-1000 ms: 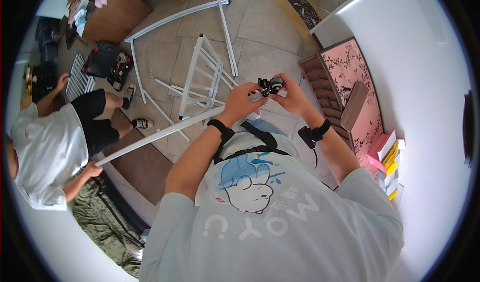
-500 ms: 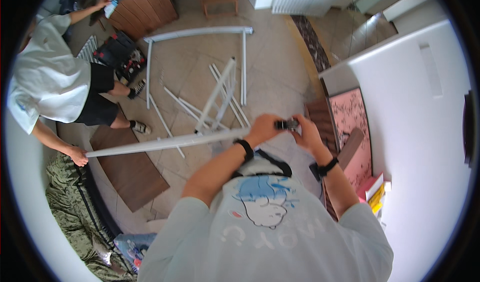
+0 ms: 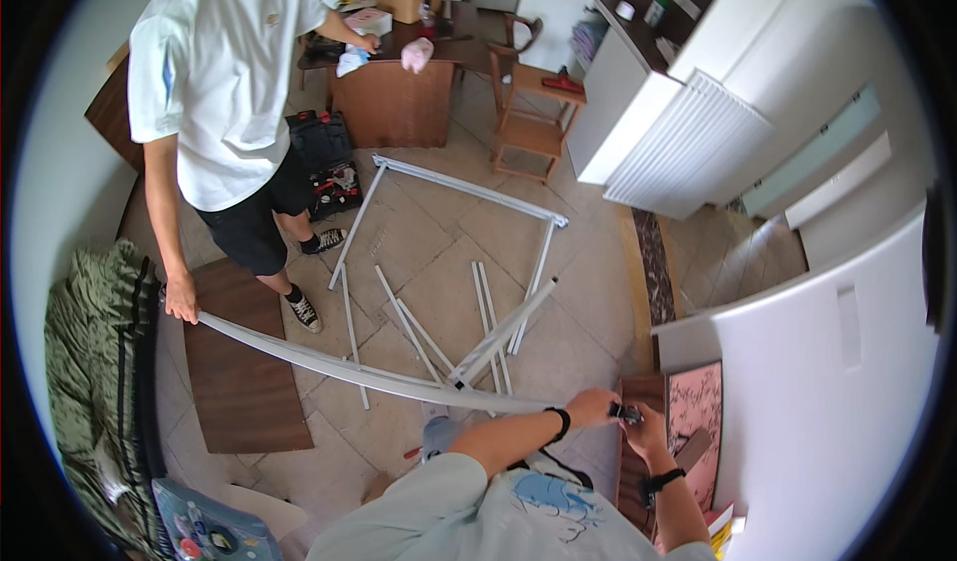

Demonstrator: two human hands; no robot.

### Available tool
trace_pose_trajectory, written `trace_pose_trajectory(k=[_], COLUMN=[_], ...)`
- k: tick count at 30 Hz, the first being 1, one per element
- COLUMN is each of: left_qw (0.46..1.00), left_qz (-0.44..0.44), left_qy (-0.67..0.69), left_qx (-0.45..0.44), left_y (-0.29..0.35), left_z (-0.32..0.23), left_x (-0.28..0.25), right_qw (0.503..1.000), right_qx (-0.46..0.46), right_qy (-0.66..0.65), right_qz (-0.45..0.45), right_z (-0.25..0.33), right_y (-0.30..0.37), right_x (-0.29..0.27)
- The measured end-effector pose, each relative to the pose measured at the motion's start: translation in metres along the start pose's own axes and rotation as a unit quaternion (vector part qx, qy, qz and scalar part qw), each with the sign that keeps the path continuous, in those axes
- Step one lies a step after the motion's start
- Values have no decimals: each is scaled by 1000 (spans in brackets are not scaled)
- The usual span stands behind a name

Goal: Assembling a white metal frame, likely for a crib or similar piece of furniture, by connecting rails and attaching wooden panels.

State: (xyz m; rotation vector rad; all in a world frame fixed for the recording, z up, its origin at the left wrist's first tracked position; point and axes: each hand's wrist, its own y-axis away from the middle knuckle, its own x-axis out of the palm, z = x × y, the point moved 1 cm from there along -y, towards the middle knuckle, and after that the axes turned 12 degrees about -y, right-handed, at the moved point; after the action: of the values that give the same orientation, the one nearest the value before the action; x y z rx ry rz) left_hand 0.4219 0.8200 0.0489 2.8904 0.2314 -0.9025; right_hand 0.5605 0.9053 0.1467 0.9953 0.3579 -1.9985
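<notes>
A long white metal rail runs from lower left to my hands. My left hand grips its near end. My right hand is closed on a small dark fitting right at that end. Another person in a white shirt and black shorts stands at the upper left and holds the rail's far end with one hand. Both my wrists carry dark bands.
Several white rails and a three-sided white frame lie on the tiled floor. A brown board lies at the left beside green bedding. A wooden chair, a brown desk and white cabinets stand beyond.
The view has swung upward and away, so more of the room and the standing person show. My hands stay at the rail's end with the small fitting.
</notes>
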Motion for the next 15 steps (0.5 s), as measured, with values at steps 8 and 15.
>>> trace_pose_trajectory(k=[8,15], left_qw=[994,994], left_qz=[-12,-33], left_qy=[82,-40], left_qx=[76,97], left_y=[2,8], left_z=[-2,-7], left_x=[-13,-13], right_qw=[991,945], right_qx=[91,173], right_qy=[50,68], right_qz=[-87,-269], right_z=[5,6], right_y=[7,-1], right_x=[16,43])
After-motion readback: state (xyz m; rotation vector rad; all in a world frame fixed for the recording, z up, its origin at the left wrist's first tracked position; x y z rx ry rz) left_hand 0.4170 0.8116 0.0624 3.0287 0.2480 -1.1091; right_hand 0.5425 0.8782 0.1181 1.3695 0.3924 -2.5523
